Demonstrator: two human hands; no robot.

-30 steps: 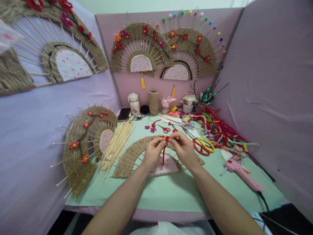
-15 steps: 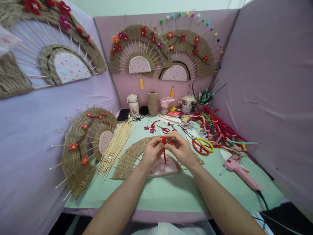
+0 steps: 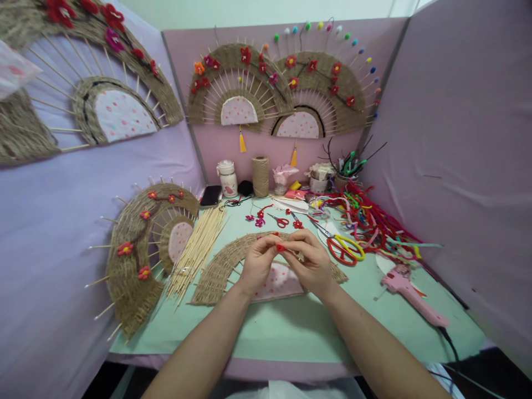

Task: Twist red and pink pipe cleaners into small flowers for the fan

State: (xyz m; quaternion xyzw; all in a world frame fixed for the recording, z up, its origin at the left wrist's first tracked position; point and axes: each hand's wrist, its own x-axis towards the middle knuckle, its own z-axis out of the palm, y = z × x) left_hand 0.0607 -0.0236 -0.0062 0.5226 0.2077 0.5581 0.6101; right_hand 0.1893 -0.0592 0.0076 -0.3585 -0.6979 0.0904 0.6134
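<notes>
Between my fingertips is a small piece of red pipe cleaner point(image 3: 280, 247), bent into a curled shape and partly hidden. My left hand point(image 3: 258, 265) pinches it from the left side. My right hand point(image 3: 310, 257) closes on it from the right, thumb and forefinger meeting near the left fingertips. Below both hands lies a half-round twine fan point(image 3: 220, 271) with a pink-spotted white centre point(image 3: 276, 282). Beyond the fingers are small scissors with red handles point(image 3: 282, 223), a red pipe-cleaner flower point(image 3: 297, 224) and purple flowers point(image 3: 260, 222).
Wooden sticks point(image 3: 197, 249) lie left, beside a flowered fan point(image 3: 124, 277) leaning on the wall. On the right are large scissors point(image 3: 347, 248), a pile of pipe cleaners point(image 3: 366, 216) and a pink glue gun point(image 3: 415, 299) with its cord. A twine spool point(image 3: 260, 176) stands behind.
The red pipe cleaner's straight end, which hung down below my fingers, no longer shows there. My right fingers have shifted around it, and both hands stay over the fan.
</notes>
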